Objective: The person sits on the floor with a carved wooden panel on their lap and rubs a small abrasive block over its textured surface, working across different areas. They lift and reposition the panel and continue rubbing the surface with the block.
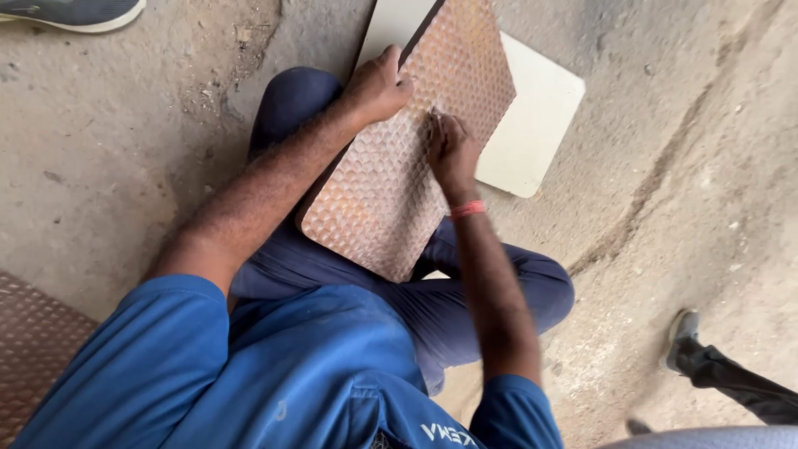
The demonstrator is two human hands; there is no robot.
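A copper-coloured panel (399, 175) with an embossed scale pattern rests tilted across my lap. My left hand (378, 83) grips its upper left edge, fingers curled over the dark rim. On the panel's face my right hand (451, 150) is pinched, fingertips pressing near the middle; what it holds, if anything, is hidden. A red band circles my right wrist. I sit on the floor in blue trousers and a blue shirt.
A cream-white board (532, 116) lies flat on the concrete floor under and beyond the panel. Another patterned sheet (33, 349) lies at lower left. A second person's shoe and leg (706, 362) are at lower right, another shoe (75, 12) at top left.
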